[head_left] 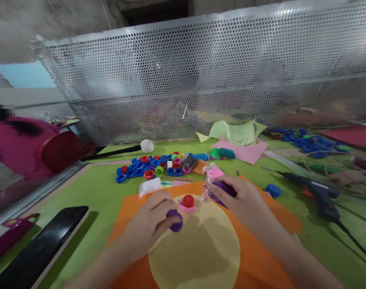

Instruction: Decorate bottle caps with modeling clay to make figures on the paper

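Observation:
My left hand (155, 214) is closed, pinching a rounded purple piece (176, 221), which looks like modelling clay, over the cream paper circle (198, 249). Between the fingers of my right hand (238, 196) is a clear plastic packet of purple clay (217, 192), partly covered by those fingers. A small snail-like figure sits at the circle's top, between my hands, with a red ball (188, 200) on a pink base (188, 209). Under the circle lies an orange paper sheet (127, 224).
Beyond the sheet are many bottle caps (137, 168), a white clay packet (150, 185) and pink paper (245, 150). A glue gun (318, 196) and blue cap (273, 190) lie right. At left are a black phone (47, 245) and a person in pink (23, 148). A perforated metal panel (159, 80) stands behind.

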A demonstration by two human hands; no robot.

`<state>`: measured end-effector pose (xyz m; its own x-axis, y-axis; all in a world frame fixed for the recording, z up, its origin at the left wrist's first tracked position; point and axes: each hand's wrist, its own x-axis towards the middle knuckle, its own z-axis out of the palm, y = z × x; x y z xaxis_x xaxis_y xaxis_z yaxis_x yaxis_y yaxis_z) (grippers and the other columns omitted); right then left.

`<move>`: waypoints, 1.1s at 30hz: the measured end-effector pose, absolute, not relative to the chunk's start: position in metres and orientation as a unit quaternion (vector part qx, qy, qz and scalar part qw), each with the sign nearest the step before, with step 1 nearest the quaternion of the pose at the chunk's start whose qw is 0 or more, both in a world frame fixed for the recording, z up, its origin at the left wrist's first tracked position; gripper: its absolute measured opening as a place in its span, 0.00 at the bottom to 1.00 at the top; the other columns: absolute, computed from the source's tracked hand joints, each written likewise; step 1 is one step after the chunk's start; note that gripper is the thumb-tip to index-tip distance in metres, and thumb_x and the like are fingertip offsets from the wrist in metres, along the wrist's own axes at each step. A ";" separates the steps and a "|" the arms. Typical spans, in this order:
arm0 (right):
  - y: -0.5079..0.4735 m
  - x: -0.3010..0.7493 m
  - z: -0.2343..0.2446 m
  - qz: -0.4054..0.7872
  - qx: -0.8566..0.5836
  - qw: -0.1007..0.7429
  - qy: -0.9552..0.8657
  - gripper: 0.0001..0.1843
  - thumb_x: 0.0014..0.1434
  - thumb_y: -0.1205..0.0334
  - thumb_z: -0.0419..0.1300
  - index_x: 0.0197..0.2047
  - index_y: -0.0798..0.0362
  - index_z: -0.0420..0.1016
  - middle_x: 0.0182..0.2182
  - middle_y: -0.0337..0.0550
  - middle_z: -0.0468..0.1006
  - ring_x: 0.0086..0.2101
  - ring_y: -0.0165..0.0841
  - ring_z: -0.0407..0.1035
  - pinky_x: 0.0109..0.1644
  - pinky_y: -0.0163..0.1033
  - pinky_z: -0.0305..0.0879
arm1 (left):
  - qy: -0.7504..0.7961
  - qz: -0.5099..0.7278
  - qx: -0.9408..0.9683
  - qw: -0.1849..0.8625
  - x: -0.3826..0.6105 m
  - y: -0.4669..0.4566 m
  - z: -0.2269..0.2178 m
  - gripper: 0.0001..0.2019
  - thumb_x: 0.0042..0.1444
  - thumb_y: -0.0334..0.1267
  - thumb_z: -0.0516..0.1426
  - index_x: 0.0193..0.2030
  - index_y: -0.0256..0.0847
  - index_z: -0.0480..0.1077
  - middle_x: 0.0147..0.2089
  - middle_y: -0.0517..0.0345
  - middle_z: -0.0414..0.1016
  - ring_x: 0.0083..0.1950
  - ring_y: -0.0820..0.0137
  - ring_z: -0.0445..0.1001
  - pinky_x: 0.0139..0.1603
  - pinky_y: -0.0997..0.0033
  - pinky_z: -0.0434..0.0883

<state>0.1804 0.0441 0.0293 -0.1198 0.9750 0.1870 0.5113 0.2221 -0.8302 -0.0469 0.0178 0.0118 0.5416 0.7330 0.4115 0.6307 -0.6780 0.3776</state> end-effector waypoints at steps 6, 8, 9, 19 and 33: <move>0.047 0.179 0.025 0.375 -0.540 0.369 -0.657 0.20 0.53 0.46 0.52 0.29 0.54 0.72 0.19 0.37 0.67 0.20 0.27 0.58 0.22 0.32 0.53 | 0.490 0.393 0.697 0.346 -0.045 0.024 0.013 0.14 0.60 0.42 0.46 0.28 0.39 0.66 0.31 0.56 0.67 0.34 0.68 0.66 0.37 0.68 0.64; 0.048 0.179 0.024 0.389 -0.544 0.361 -0.650 0.20 0.53 0.45 0.52 0.29 0.54 0.72 0.18 0.36 0.65 0.19 0.26 0.56 0.20 0.32 0.51 | 0.491 0.409 0.655 0.402 -0.042 0.025 0.012 0.19 0.61 0.47 0.41 0.30 0.39 0.65 0.30 0.55 0.68 0.32 0.68 0.67 0.36 0.67 0.66; 0.048 0.178 0.024 0.395 -0.544 0.357 -0.648 0.21 0.53 0.44 0.52 0.30 0.54 0.73 0.19 0.36 0.66 0.19 0.26 0.57 0.21 0.31 0.52 | 0.484 0.417 0.645 0.421 -0.041 0.026 0.011 0.21 0.61 0.51 0.40 0.30 0.39 0.65 0.29 0.55 0.69 0.31 0.68 0.67 0.35 0.66 0.67; 0.047 0.175 0.019 0.433 -0.526 0.336 -0.650 0.20 0.54 0.45 0.52 0.33 0.53 0.75 0.27 0.41 0.75 0.27 0.31 0.66 0.26 0.32 0.58 | 0.486 0.443 0.588 0.470 -0.043 0.030 0.012 0.20 0.56 0.51 0.50 0.21 0.39 0.65 0.22 0.59 0.69 0.27 0.72 0.66 0.34 0.71 0.64; 0.042 0.169 0.020 0.501 -0.506 0.319 -0.625 0.21 0.54 0.44 0.52 0.28 0.55 0.71 0.23 0.39 0.69 0.21 0.26 0.60 0.21 0.30 0.53 | 0.541 0.429 0.581 0.432 -0.047 0.032 0.011 0.17 0.49 0.48 0.58 0.19 0.38 0.65 0.20 0.59 0.68 0.26 0.71 0.67 0.34 0.69 0.65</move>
